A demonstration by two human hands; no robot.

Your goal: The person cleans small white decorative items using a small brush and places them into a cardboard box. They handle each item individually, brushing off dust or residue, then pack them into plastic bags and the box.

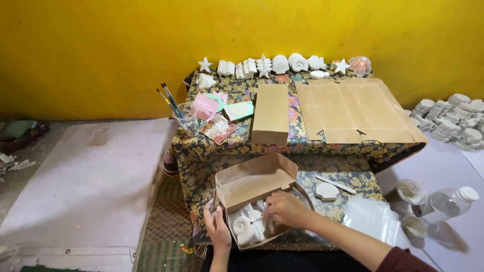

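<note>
At lower centre, the left hand (218,227) steadies the open cardboard box (252,184) with flat fingers; the right hand (285,208) pinches a white plaster piece (260,219) inside, beside a spiral shell cast (243,229).

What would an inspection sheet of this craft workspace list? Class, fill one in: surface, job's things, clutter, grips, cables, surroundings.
Surface: low table under a floral cloth.
Job's things: open box holding white plaster pieces, a spiral shell among them.
Clutter: closed box, flat cardboard, cup of brushes, row of plaster shapes, loose scallop, plastic bags, jars.
Grips: left hand on the box's front edge; right hand inside the box, fingers on the pieces.
Cables: nothing seen.
Surroundings: yellow wall, white floor sheet, stacked plaster pieces on the right.
</note>
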